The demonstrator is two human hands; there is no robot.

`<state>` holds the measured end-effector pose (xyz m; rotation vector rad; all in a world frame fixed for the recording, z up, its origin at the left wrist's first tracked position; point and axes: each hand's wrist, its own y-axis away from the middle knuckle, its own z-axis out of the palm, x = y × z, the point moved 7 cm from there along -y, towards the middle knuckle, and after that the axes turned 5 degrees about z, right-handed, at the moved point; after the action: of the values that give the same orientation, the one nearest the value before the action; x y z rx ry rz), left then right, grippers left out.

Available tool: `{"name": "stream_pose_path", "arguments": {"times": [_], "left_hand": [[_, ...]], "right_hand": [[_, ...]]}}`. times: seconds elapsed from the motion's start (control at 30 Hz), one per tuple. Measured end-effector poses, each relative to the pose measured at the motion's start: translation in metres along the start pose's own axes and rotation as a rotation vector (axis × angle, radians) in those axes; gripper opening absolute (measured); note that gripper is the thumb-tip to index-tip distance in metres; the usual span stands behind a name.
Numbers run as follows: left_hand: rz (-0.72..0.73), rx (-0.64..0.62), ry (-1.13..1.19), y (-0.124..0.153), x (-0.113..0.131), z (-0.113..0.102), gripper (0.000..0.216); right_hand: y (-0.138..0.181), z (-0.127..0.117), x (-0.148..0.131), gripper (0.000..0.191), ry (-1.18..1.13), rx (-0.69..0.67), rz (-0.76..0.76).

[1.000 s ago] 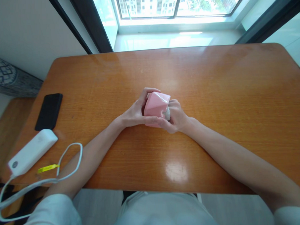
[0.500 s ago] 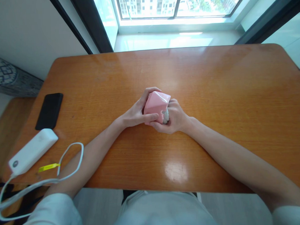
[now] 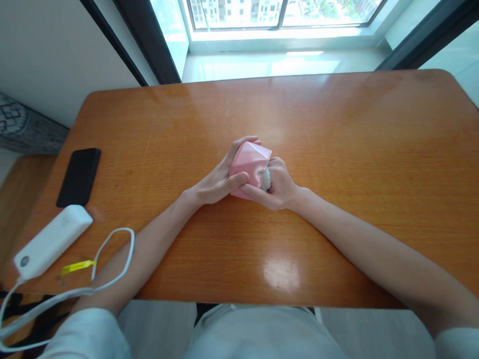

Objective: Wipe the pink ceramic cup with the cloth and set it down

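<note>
Both hands hold a small pink faceted box (image 3: 250,162) just above the middle of the orange wooden table (image 3: 341,143). My left hand (image 3: 219,177) wraps its fingers round the box's left and far sides, thumb on the near face. My right hand (image 3: 277,186) grips the box's right side, thumb pressed along the lower near edge. A small white-grey thing (image 3: 266,179) shows between the box and my right fingers; what it is I cannot make out.
A black phone (image 3: 78,177) lies face down at the table's left edge. A white power bank (image 3: 51,241) with a white cable (image 3: 108,270) and yellow tag sits near the front left corner. A window ledge runs behind the table.
The pink box has tilted slightly in my hands. My left thumb has slid further onto the near face and my right thumb has moved left beneath it. Arms stayed in place.
</note>
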<state>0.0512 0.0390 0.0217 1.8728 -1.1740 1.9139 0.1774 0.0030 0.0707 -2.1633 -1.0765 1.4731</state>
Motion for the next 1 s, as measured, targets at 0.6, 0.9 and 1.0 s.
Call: {"name": "stream_pose_path", "arguments": {"times": [0.6, 0.9, 1.0], "left_hand": [[0.162, 0.073, -0.113, -0.002, 0.006, -0.007, 0.110], [0.194, 0.103, -0.302, -0.002, 0.012, -0.005, 0.126], [0.211, 0.095, -0.357, -0.001, 0.013, -0.003, 0.132]], "right_hand": [[0.006, 0.003, 0.029, 0.069, -0.365, -0.023, 0.545], [0.004, 0.004, 0.053, 0.062, -0.614, 0.078, 0.710], [0.005, 0.006, 0.058, 0.057, -0.673, 0.103, 0.750]]}}
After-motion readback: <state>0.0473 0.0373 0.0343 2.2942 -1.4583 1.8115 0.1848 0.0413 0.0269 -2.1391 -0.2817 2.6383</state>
